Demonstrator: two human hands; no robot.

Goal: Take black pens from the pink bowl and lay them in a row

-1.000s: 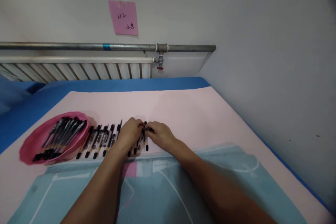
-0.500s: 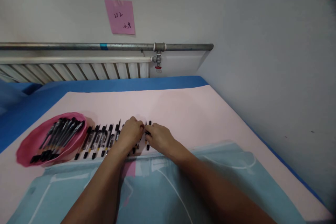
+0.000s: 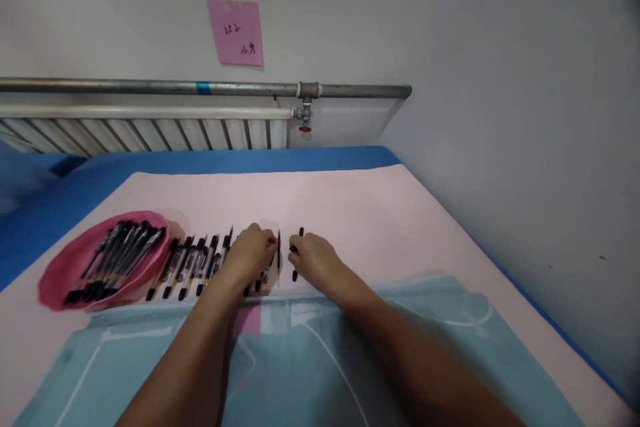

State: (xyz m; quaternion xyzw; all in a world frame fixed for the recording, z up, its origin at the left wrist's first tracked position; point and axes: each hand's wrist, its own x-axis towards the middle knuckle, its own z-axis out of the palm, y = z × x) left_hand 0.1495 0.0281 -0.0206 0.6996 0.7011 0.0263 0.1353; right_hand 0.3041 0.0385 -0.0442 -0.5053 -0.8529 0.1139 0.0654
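A slim pen refill (image 3: 279,255) with a dark tip lies upright-pointing on the pink surface between my hands. My right hand (image 3: 316,261) is closed around a black-ended pen (image 3: 295,275), to the right of the refill. My left hand (image 3: 253,250) is bent closed over the right end of a row of pens (image 3: 185,273); its fingertips are beside the refill, and what they grip, if anything, is hidden. Loose black caps and clear barrels show in the row, partly covered by my left hand and forearm.
A pink bowl (image 3: 50,280) with several black pens stands left of the row. Blue-green cloth (image 3: 310,360) lies under my forearms. Behind the table (image 3: 350,207) are a radiator (image 3: 225,133), a pipe (image 3: 150,87) and a valve (image 3: 305,121). A wall (image 3: 525,147) rises on the right.
My right hand has moved right with the pen, away from the refill, widening the gap between my hands. My left hand stays almost in place. The view has shifted slightly.
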